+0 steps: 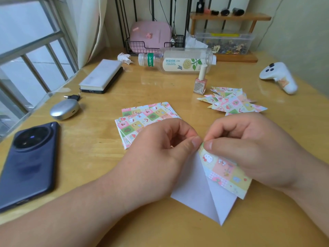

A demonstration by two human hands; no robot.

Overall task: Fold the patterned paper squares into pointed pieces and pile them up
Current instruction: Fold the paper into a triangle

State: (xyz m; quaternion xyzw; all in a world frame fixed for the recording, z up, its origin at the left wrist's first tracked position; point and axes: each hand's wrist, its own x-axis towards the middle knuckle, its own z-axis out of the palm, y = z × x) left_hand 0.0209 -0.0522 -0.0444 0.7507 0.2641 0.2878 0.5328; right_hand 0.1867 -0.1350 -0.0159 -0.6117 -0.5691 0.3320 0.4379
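Currently in hand: 1 paper square (199, 191), white side up and part-folded, with 1 patterned flap (228, 171) turned over along its right edge; it sits low on the table (92, 168), directly in front of the person.
Left hand (160, 148): fingers curled, thumb and forefinger pinching the square's upper tip.
Right hand (252, 148): curled too, pinching the same tip from the other side, with the palm over part of the flap.
Unfolded stack (142, 120): patterned squares lying flat and slightly fanned, just beyond the left hand.
Finished pile (233, 102): pointed pieces heaped loosely beyond the right hand, near a nail polish bottle (200, 82).
Risk at the tip: both pinches meet at 1 small point, so uneven pulling could tear it or blunt it.
Risk in the crease: if the second flap is not brought to the centre line, the point probably ends up lopsided.
Risk of slipping: the lower corner seems unpinned, so the sheet may rotate during pressing.
Risk at the pile: a careless drop could scatter the loose heap or knock the upright bottle.
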